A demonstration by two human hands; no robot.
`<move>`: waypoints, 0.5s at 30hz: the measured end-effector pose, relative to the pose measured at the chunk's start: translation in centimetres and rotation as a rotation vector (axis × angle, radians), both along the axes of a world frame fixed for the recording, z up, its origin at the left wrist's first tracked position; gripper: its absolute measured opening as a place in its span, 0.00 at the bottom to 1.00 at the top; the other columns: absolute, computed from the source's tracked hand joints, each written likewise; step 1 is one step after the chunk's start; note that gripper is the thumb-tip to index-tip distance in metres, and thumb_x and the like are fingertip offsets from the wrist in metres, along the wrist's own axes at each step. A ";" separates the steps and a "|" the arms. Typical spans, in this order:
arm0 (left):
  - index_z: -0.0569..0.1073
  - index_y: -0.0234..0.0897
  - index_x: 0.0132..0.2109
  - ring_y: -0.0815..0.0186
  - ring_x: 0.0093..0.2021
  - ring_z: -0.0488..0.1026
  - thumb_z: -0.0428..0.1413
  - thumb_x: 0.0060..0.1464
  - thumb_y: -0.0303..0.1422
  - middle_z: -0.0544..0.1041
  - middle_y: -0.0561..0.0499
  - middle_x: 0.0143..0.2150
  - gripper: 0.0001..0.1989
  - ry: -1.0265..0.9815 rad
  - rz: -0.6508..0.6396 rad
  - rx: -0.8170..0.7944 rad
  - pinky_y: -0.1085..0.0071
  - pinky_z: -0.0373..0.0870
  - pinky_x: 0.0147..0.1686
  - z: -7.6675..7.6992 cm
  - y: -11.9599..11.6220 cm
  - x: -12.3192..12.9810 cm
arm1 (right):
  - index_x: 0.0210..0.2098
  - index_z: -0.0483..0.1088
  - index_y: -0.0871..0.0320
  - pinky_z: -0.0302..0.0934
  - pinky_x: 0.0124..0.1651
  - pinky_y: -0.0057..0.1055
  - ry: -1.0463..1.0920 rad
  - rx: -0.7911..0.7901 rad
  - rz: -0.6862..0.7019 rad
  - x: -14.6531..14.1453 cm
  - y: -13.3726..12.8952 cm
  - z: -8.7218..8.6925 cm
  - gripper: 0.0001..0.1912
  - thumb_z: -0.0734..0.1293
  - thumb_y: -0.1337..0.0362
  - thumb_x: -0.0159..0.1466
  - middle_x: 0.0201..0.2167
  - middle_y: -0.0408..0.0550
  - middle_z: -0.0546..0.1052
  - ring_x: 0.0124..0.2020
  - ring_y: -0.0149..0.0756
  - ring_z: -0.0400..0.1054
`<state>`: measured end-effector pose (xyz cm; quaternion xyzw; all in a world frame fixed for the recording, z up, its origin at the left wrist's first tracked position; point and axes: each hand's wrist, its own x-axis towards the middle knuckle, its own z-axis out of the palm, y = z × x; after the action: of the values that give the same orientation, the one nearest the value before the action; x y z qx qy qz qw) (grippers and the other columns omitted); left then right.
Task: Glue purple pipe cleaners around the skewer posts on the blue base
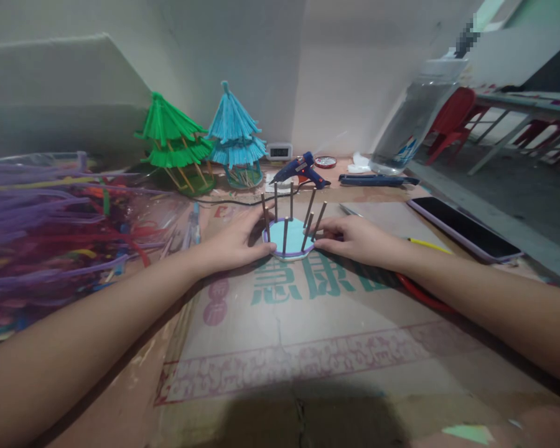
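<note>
A round light-blue base (289,236) with a purple rim lies on a printed cardboard sheet (326,336). Several thin brown sticks (285,235) stand up around its edge, some tilted. My left hand (242,238) curves around the base's left side, its thumb at the front rim. On the right side, my right hand (350,236) has thumb and fingers pressed at the rim, close to the right-hand sticks. The two hands hold the base between them.
Green (172,134) and blue (236,130) pipe-cleaner roofed models stand behind, beside a glue gun (301,170). Pipe cleaners (51,236) pile at left. A phone (464,228), cutter (378,180), large bottle (413,118) and partly hidden scissors (424,292) are at right.
</note>
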<state>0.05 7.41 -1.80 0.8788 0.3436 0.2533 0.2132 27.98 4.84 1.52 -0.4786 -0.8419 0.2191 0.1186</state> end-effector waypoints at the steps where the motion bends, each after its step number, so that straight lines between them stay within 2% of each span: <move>1: 0.56 0.35 0.70 0.47 0.63 0.68 0.58 0.57 0.43 0.70 0.35 0.63 0.39 -0.002 0.003 0.005 0.47 0.62 0.65 0.0 -0.1 0.0 | 0.52 0.75 0.59 0.54 0.32 0.28 0.000 -0.001 -0.005 0.0 0.0 0.0 0.19 0.65 0.57 0.66 0.26 0.42 0.73 0.27 0.32 0.64; 4: 0.55 0.35 0.70 0.48 0.62 0.69 0.58 0.57 0.43 0.71 0.36 0.62 0.39 0.002 0.005 0.011 0.49 0.63 0.64 0.1 -0.2 0.1 | 0.48 0.73 0.59 0.54 0.31 0.28 0.004 -0.013 -0.055 -0.1 -0.1 -0.1 0.15 0.67 0.58 0.65 0.26 0.41 0.74 0.27 0.32 0.65; 7: 0.54 0.34 0.71 0.49 0.62 0.69 0.58 0.57 0.43 0.70 0.36 0.63 0.40 0.013 0.012 0.004 0.50 0.62 0.65 -0.1 -0.2 0.0 | 0.49 0.71 0.59 0.51 0.29 0.29 0.003 0.018 -0.084 -0.1 -0.1 -0.3 0.18 0.68 0.56 0.64 0.26 0.41 0.74 0.24 0.32 0.62; 15: 0.56 0.35 0.70 0.46 0.66 0.65 0.58 0.58 0.44 0.66 0.35 0.68 0.38 0.044 0.002 0.028 0.49 0.60 0.66 0.0 0.2 0.0 | 0.49 0.75 0.58 0.47 0.29 0.29 -0.044 0.042 -0.011 0.3 -0.1 -0.3 0.18 0.66 0.55 0.66 0.22 0.38 0.68 0.23 0.30 0.58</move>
<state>0.05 7.58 -1.80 0.8868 0.3455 0.2387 0.1931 28.27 4.76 1.21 -0.4853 -0.8462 0.1899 0.1113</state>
